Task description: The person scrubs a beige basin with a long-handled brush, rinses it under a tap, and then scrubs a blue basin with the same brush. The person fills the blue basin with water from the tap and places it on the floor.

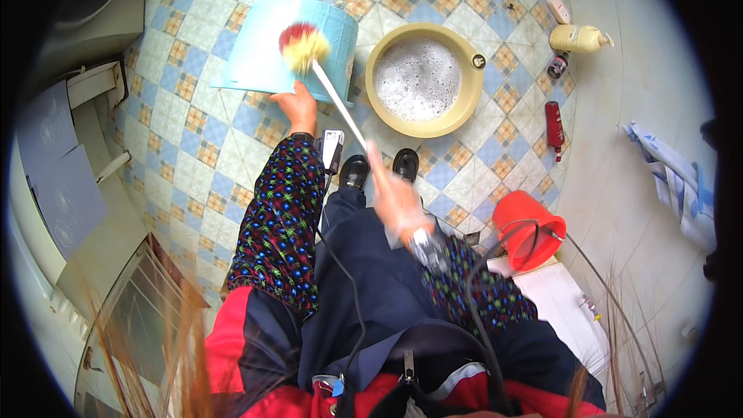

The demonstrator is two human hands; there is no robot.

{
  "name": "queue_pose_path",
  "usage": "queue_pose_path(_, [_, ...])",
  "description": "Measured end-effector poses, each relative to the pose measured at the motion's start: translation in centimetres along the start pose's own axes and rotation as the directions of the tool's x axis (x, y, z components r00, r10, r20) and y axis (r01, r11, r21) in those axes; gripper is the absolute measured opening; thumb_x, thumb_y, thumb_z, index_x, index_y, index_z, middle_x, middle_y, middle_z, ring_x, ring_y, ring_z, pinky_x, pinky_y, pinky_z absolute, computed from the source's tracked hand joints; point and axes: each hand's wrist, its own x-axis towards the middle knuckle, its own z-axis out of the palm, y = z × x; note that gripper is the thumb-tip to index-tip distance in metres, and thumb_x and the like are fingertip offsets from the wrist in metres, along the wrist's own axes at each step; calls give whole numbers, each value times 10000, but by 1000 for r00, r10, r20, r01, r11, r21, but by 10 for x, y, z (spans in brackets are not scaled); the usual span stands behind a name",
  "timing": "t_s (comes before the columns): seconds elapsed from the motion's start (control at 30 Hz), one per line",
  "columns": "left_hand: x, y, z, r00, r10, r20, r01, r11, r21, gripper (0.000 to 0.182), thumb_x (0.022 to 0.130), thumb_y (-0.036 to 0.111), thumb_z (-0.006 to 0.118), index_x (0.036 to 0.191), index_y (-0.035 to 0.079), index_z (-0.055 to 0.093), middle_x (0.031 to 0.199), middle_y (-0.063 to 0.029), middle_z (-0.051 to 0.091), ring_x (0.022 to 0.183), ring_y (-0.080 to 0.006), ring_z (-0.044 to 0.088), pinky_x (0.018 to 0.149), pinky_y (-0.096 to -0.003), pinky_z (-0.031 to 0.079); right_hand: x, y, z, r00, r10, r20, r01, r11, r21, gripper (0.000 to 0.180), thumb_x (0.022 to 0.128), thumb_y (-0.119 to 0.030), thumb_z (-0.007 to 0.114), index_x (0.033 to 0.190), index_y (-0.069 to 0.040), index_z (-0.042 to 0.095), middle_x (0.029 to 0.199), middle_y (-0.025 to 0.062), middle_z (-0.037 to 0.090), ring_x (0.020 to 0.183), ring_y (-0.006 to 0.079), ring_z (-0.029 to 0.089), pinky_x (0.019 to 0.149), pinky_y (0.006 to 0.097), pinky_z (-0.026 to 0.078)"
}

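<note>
On its side on the tiled floor lies a large light-blue plastic tub (249,49). My left hand (300,107) grips its near rim. In my right hand (399,203) is the white handle of a scrubbing brush (339,101). The brush's red and yellow head, blurred by motion, is against or just above the tub's outer wall; which of the two I cannot tell. Right of the tub stands a beige basin (377,101) of sudsy water.
A red bucket (525,229) lies tipped at the right. Along the right wall are a yellow pump bottle (574,38), a red bottle (554,128) and a small dark jar (558,65). A small white box with a cable (332,148) is by my left shoe (354,170). Blue-white cloth (676,180) hangs at right.
</note>
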Motion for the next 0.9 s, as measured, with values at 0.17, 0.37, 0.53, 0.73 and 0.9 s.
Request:
queue_pose_path(0.17, [-12, 5, 0, 999, -49, -10, 49, 996, 69, 775, 859, 220, 539, 1221, -273, 63, 1165, -390, 426, 1081, -429, 496, 911, -408, 402, 29, -20, -20, 992, -21, -127, 9, 996, -88, 770, 793, -44, 496, 1436, -236, 118, 756, 195, 617, 671, 369, 611, 584, 479, 473])
queue_pose_path(0.37, [-14, 14, -1, 998, 16, -63, -9, 994, 110, 654, 848, 190, 548, 1165, -248, 180, 1122, -389, 440, 1053, -425, 513, 880, -414, 420, 64, -26, -20, 987, -154, -35, 150, 984, -100, 733, 810, -41, 453, 1431, -250, 123, 850, 210, 619, 762, 364, 619, 644, 479, 478])
queue_pose_path(0.53, [-23, 15, 2, 994, -3, -108, 22, 986, 166, 568, 854, 209, 539, 1121, -204, 256, 1061, -371, 494, 978, -443, 545, 831, -432, 438, 36, -55, -52, 985, -156, 71, 169, 946, -277, 711, 806, -19, 403, 1428, -265, 164, 881, 207, 620, 823, 367, 620, 720, 472, 474])
queue_pose_path(0.73, [-27, 32, -5, 994, -78, -81, 82, 995, 54, 506, 853, 176, 552, 1120, -157, 279, 1040, -349, 516, 961, -431, 558, 817, -436, 445, 115, -63, -76, 977, -199, 76, 212, 945, -249, 644, 831, -64, 412, 1409, -246, 195, 878, 248, 607, 807, 396, 610, 697, 465, 476])
queue_pose_path(0.9, [-32, 34, -3, 984, -141, -106, 141, 990, -10, 453, 846, 163, 556, 1105, -120, 315, 1059, -317, 527, 970, -404, 563, 823, -418, 448, 76, -41, -64, 938, -288, 193, 338, 886, -319, 656, 848, -90, 430, 1406, -331, 183, 848, 231, 614, 771, 396, 616, 667, 477, 474])
